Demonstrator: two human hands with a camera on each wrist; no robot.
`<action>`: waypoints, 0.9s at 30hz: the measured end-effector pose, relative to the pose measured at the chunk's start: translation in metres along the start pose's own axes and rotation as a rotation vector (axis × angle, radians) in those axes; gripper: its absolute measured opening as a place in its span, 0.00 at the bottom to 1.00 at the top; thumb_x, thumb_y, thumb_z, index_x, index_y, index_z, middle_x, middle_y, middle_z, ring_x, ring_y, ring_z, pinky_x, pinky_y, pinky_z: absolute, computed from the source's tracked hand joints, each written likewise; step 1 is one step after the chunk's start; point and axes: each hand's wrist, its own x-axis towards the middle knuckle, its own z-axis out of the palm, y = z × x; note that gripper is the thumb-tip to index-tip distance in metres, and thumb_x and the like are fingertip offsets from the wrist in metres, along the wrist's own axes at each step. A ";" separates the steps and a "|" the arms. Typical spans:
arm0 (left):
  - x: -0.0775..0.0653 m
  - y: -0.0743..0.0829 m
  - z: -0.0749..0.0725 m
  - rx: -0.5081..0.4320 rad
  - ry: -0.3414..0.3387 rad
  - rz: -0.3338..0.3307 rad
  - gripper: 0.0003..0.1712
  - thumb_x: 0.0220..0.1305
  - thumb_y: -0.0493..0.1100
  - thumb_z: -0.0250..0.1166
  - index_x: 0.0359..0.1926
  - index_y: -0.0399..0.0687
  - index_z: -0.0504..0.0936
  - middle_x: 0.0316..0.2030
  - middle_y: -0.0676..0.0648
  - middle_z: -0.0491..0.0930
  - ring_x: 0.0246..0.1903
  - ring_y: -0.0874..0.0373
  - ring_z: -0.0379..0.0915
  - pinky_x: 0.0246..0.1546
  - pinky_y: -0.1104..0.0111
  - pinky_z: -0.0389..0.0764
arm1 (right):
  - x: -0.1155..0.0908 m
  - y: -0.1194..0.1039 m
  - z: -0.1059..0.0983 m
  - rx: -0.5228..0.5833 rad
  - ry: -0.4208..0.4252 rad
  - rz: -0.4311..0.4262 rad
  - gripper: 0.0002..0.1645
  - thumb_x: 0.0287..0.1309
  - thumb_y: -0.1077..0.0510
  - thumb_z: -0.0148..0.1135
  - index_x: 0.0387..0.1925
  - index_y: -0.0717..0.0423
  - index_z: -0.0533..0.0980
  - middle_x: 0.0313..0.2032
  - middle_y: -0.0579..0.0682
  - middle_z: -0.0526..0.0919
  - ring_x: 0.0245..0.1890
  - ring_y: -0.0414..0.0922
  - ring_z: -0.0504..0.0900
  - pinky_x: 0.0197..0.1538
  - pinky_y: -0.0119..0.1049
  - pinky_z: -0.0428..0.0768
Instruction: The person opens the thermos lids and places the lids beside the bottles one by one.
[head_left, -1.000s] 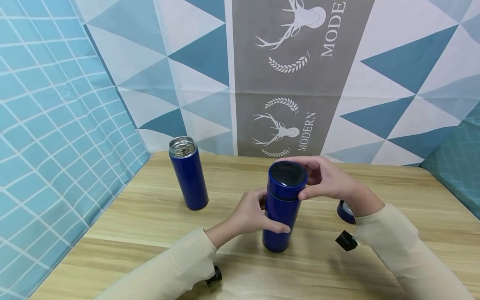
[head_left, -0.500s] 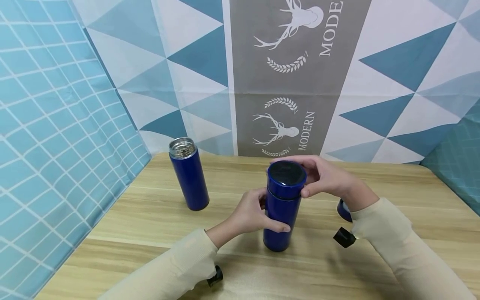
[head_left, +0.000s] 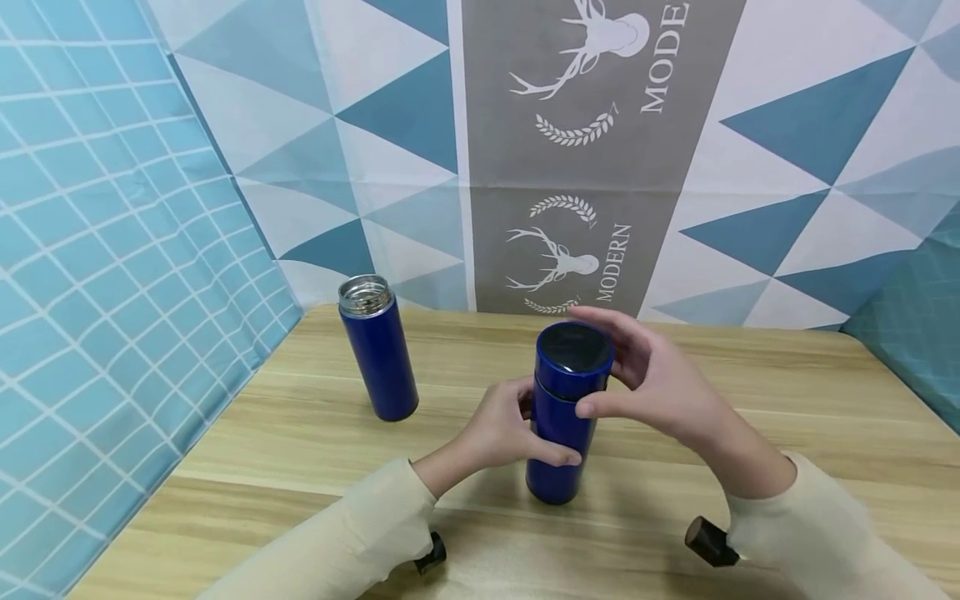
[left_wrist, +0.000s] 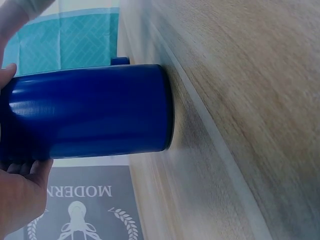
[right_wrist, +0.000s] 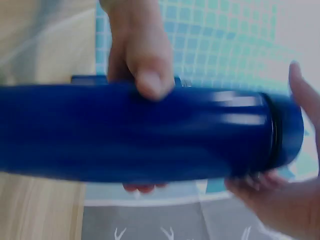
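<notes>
A dark blue thermos bottle stands upright on the wooden table, topped by its black-topped lid. My left hand grips the body at mid-height, thumb in front and fingers behind. Around the lid, my right hand is spread loosely. In the right wrist view its thumb stands off the lid, while its other fingers are partly hidden behind the bottle. To the left, a second blue thermos bottle stands uncapped, its steel mouth showing.
A small blue piece sits on the table beyond the held bottle in the left wrist view. Patterned cloth walls rise at the back and left. Black wrist cameras stick out below both sleeves.
My right hand has turned about the lid and loosened, its forearm swinging down toward me and covering the blue piece on the table. The left hand and both bottles have stayed put.
</notes>
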 end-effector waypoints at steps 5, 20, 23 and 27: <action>0.000 0.001 0.000 0.002 0.007 -0.004 0.32 0.36 0.40 0.81 0.48 0.48 0.80 0.43 0.49 0.86 0.37 0.70 0.81 0.46 0.65 0.83 | -0.005 -0.005 0.016 -0.073 0.171 0.036 0.43 0.47 0.66 0.73 0.66 0.56 0.65 0.62 0.63 0.72 0.58 0.47 0.78 0.59 0.25 0.76; 0.000 -0.001 0.000 -0.020 0.005 -0.008 0.33 0.35 0.40 0.81 0.49 0.49 0.80 0.43 0.49 0.86 0.37 0.69 0.82 0.44 0.69 0.83 | -0.004 0.002 0.010 -0.005 0.108 -0.007 0.40 0.50 0.68 0.69 0.65 0.63 0.66 0.62 0.62 0.73 0.56 0.44 0.80 0.57 0.27 0.78; 0.000 -0.002 0.000 -0.023 0.001 -0.001 0.33 0.36 0.40 0.80 0.49 0.49 0.80 0.44 0.49 0.86 0.38 0.69 0.82 0.46 0.66 0.83 | -0.003 0.005 0.005 0.004 0.066 -0.009 0.39 0.51 0.68 0.69 0.65 0.63 0.65 0.60 0.58 0.76 0.56 0.45 0.81 0.57 0.27 0.78; 0.001 -0.001 0.000 -0.019 0.000 0.006 0.34 0.36 0.40 0.80 0.50 0.49 0.80 0.44 0.49 0.86 0.38 0.69 0.81 0.46 0.65 0.83 | 0.001 0.010 -0.002 0.024 0.004 -0.025 0.39 0.52 0.69 0.68 0.65 0.67 0.64 0.58 0.48 0.79 0.56 0.45 0.80 0.56 0.27 0.79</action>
